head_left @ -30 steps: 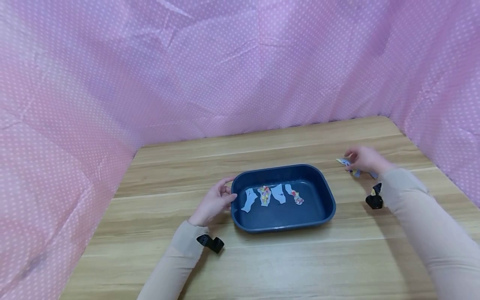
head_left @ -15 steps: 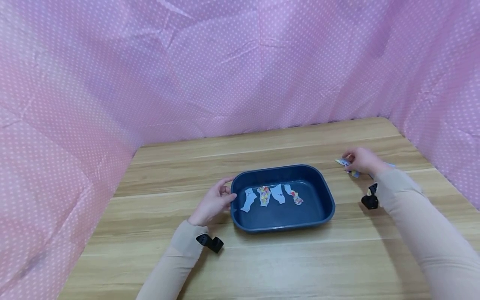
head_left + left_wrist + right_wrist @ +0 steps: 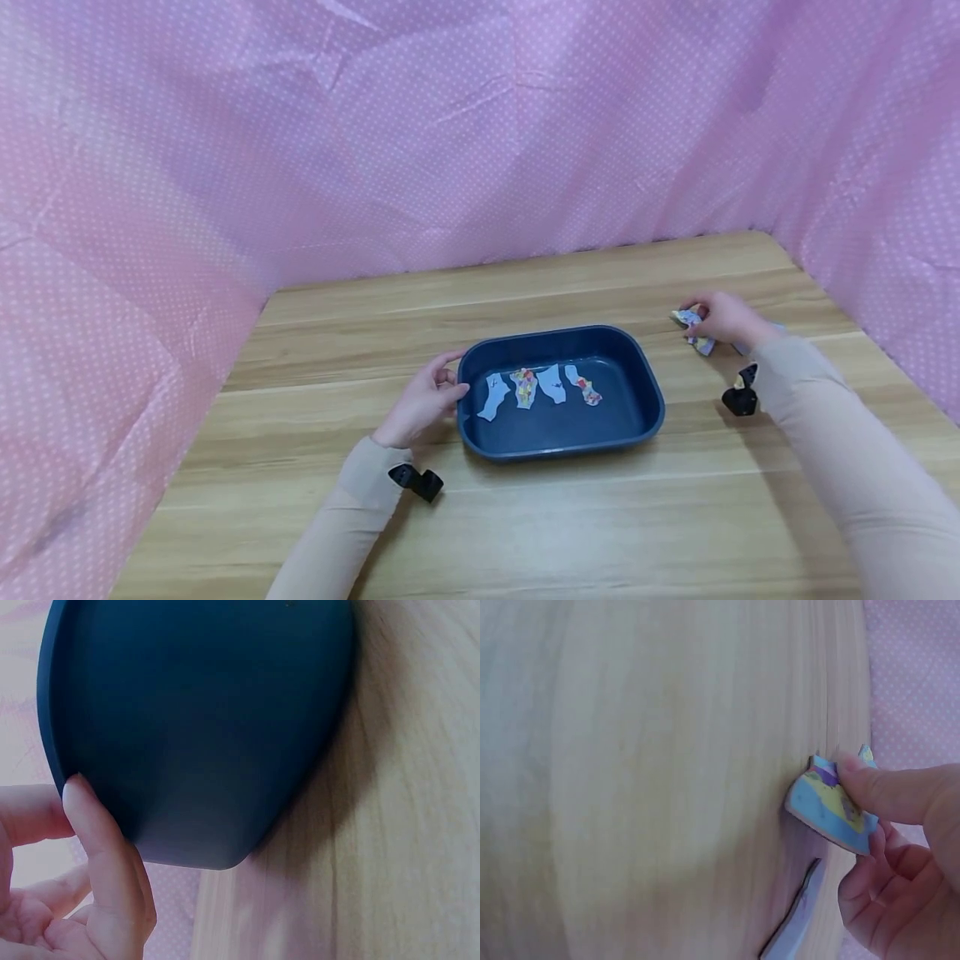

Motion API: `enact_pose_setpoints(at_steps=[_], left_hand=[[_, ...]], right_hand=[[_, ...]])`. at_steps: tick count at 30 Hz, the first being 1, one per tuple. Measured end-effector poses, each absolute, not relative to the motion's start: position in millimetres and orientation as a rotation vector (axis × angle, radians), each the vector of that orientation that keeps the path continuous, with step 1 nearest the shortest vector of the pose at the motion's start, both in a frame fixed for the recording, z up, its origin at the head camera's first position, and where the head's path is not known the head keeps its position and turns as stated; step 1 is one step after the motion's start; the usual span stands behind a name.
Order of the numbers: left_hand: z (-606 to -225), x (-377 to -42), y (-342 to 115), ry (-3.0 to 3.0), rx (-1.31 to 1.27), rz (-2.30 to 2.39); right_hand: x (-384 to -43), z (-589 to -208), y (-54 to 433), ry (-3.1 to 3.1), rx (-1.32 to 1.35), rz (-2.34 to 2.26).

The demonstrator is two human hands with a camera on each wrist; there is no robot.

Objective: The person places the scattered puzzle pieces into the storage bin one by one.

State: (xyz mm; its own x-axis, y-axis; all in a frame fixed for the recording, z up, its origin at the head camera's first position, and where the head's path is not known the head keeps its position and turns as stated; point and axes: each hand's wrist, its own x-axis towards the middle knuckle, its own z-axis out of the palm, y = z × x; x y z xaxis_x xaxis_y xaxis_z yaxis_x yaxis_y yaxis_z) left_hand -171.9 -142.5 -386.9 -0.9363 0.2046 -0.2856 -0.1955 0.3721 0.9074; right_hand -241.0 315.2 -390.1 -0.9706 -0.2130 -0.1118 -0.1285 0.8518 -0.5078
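My left hand (image 3: pixel 420 402) grips the left rim of a dark blue rectangular tray (image 3: pixel 558 440); the left wrist view shows thumb and fingers pinching the tray wall (image 3: pixel 187 750). Inside the tray lie several thin, irregular pieces like jigsaw pieces: a pale blue one (image 3: pixel 492 398), a multicoloured one (image 3: pixel 525 388), another pale one (image 3: pixel 552 384) and a narrow partly coloured one (image 3: pixel 588 392). To the tray's right, my right hand (image 3: pixel 726 318) pinches a puzzle piece (image 3: pixel 817 802) printed in blue, yellow and purple, tilted up from the table. Its fingers partly cover the piece.
A pale puzzle piece (image 3: pixel 795 919) lies on the wooden table (image 3: pixel 585 525) beside my right hand, mostly hidden from the head view. Pink dotted cloth (image 3: pixel 480 150) hangs behind the table and along its sides. Each wrist carries a small black camera.
My right hand has gone from moving over the pieces to pinching one, which is now tilted up. My left hand stays on the tray rim. The head view shifts slightly.
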Motion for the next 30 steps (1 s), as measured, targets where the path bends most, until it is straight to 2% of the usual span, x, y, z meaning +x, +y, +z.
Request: enact_pose_setpoints(at_steps=[10,18,30], left_hand=[[-389,-171,-142,2.287,-0.003,1.58],[-388,-172,-141,2.27,-0.006,1.58],[-389,-172,-143,2.259,0.006,1.599]], right_hand=[[-239,-383,318,2.855,-0.257,-0.782],[-234,-384,320,2.636,-0.075,-1.076],[-225,-384,300,2.483,-0.188,-1.337]])
